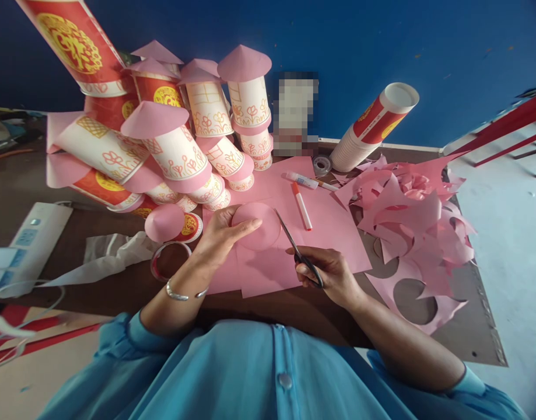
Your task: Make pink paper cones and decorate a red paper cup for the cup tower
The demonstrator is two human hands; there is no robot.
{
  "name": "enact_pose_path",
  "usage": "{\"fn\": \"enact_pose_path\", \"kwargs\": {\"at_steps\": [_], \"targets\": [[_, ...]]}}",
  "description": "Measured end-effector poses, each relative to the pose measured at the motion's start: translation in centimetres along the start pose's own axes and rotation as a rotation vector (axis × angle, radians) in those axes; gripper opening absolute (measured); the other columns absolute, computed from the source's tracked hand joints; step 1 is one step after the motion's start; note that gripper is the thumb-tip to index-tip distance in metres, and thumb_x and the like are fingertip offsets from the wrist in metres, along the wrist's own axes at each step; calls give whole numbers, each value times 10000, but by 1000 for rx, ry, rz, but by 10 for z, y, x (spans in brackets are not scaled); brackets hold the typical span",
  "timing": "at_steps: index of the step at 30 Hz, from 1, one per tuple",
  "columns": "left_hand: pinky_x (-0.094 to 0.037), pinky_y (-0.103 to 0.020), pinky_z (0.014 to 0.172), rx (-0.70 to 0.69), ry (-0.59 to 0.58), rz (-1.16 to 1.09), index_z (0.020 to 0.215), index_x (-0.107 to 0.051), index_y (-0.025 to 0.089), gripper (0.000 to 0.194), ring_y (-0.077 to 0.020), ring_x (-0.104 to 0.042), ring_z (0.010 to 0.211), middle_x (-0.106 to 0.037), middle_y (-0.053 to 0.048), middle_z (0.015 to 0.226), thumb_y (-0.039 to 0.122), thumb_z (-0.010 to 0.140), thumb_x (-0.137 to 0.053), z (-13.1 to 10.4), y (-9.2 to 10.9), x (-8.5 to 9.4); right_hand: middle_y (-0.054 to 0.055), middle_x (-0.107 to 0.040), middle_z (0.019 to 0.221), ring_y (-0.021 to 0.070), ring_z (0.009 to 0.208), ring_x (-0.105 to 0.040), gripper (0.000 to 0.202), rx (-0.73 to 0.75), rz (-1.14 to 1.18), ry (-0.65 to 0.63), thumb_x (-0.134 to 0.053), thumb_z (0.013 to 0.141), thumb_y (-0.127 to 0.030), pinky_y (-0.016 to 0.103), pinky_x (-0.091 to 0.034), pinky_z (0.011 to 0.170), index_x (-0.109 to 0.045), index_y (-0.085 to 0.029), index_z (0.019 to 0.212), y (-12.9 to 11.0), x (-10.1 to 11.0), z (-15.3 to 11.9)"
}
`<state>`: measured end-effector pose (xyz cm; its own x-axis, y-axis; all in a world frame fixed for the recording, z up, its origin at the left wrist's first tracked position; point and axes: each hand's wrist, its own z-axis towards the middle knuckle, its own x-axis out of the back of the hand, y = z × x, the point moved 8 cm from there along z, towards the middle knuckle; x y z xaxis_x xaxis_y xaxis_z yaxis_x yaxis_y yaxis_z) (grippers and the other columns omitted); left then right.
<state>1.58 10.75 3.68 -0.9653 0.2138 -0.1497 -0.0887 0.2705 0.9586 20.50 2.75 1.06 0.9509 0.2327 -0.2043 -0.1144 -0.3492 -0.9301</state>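
Note:
In the head view, my left hand [226,233] pinches a round pink paper disc [261,219], its thumb lying across the top. My right hand [331,274] grips the black handles of a pair of scissors [289,231]. The blades point up and left, with their tip at the disc's right edge; whether they touch it I cannot tell. Beneath both hands lie pink paper sheets [338,248]. On these sheets, right of the disc, rests a red and white marker [302,207], with a glue stick [299,179] beyond it.
Decorated paper cups with pink cone tops [171,146] are stacked at the left. Pink paper scraps [408,216] heap up on the right. A tilted cup stack [359,140] and a tape roll [322,165] stand behind. A power strip [40,245] and a larger tape roll [169,261] lie left.

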Motion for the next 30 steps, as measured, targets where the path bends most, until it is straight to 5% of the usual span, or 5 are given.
{"fn": "enact_pose_path", "kwargs": {"at_steps": [30], "targets": [[-562,-307,813,-62,76,22,959,-760,183,226,-203,-676,876,-759,-34,942,321,789,-820,0,4,7,-35,-517,596,88,485,-472,473,58,8,24,-793,838,-561,250,-442,455,-790,-148,1068,-10,0,-1]]}}
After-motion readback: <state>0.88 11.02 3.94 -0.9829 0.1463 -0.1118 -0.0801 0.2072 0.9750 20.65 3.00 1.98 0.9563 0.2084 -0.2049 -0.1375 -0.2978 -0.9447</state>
